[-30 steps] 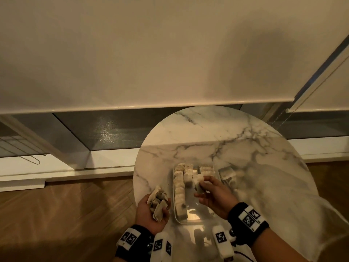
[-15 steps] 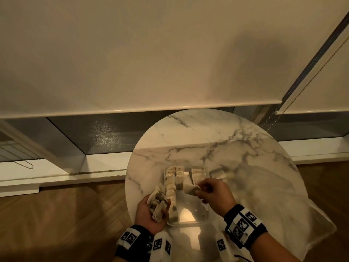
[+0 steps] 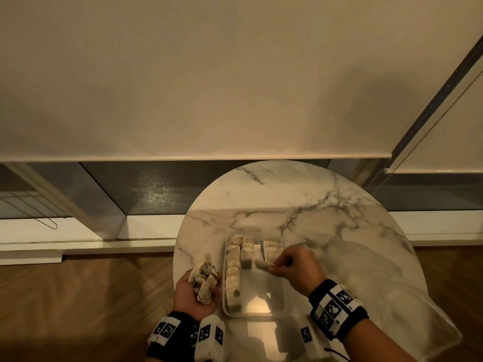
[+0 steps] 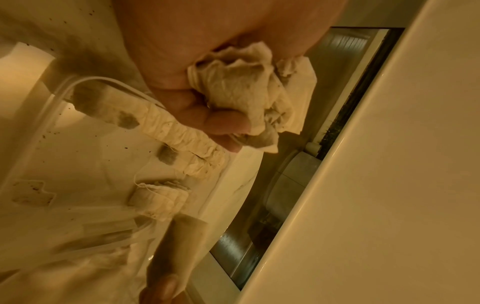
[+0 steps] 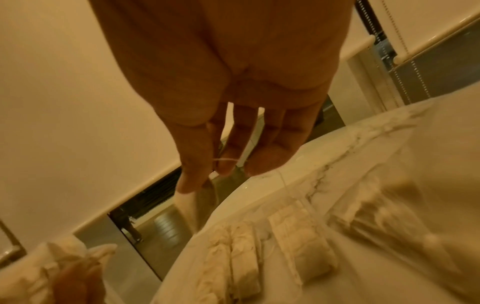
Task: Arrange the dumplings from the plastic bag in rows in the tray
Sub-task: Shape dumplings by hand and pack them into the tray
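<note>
A clear plastic tray [image 3: 281, 308] sits on a round marble table [image 3: 287, 199]. It holds rows of pale dumplings: a long left row [image 3: 233, 270], a shorter second row [image 3: 247, 250] and a short third row [image 3: 271, 248]. My right hand [image 3: 271, 266] pinches one dumpling [image 3: 261, 263] over the tray by the near end of the second row. The right wrist view shows that dumpling [image 5: 187, 205] hanging from thumb and finger above the rows [image 5: 233, 267]. My left hand [image 3: 206, 291] grips a bunch of dumplings [image 3: 205, 279] just left of the tray. The left wrist view shows the bunch [image 4: 246, 92] crumpled in the palm.
A thin clear plastic bag [image 3: 392, 296] lies over the right part of the table, with more dumplings [image 5: 376, 216] inside it. The table stands close to a window with lowered roller blinds [image 3: 209, 87]. Wooden floor [image 3: 78, 309] lies to the left.
My right hand has carried the pinched dumpling from the tray's far right corner leftward and nearer, to the end of the second row. The left hand has kept still with its bunch.
</note>
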Available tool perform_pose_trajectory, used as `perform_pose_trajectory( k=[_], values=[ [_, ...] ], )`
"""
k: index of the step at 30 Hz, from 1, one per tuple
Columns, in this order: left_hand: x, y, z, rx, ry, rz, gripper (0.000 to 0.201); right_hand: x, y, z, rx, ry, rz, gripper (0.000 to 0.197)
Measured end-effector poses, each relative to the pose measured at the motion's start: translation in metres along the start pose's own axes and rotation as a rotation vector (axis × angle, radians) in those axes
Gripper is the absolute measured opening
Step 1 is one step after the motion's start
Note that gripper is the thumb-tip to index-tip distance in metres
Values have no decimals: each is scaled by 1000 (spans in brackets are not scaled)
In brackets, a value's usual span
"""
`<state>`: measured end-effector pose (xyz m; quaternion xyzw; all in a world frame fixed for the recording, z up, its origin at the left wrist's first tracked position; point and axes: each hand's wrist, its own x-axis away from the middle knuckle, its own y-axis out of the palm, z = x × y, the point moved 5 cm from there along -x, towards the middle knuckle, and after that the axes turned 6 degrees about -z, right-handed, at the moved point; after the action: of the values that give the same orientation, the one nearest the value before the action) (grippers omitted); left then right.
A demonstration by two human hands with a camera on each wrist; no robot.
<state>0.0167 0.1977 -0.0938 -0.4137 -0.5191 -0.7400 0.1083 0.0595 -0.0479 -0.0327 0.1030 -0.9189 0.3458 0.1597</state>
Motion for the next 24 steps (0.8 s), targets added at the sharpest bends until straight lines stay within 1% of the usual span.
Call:
perform_pose_trajectory(
  k=[2, 3, 6, 8, 10, 12, 14, 16, 19, 22, 24],
  values=[
    [2, 0, -1, 0, 14, 1, 27, 0, 8, 0, -41, 37, -117, 20],
    [4, 1, -1, -2, 28, 0, 26, 0, 9, 1, -55, 56, -118, 21],
    [4, 0, -3, 13, 54, 2, 24, -5, 5, 5, -12, 63, 11, 25],
    [2, -1, -3, 11, 51, 8, 25, -5, 7, 2, -32, 59, -3, 25],
    [2, -5, -3, 23, 31, 5, 26, -3, 15, -2, -86, 72, -87, 19],
    [3, -6, -5, 28, 13, -8, 25, -1, 23, -3, -87, 78, -131, 10],
    [5, -8, -6, 37, 28, -8, 25, -2, 31, -4, -1, 48, -168, 6],
    [6, -12, -6, 45, 48, 3, 25, -3, 42, -8, 74, 12, -241, 4],
    [7, -21, -4, 65, 54, 18, 26, -5, 60, -12, 173, -35, -345, 11],
    [9, -28, -1, 74, 43, 32, 27, -12, 78, -11, 353, -79, -399, 15],
    [10, -31, 1, 91, 39, 29, 27, -16, 90, -11, 433, -80, -436, 23]
  ],
)
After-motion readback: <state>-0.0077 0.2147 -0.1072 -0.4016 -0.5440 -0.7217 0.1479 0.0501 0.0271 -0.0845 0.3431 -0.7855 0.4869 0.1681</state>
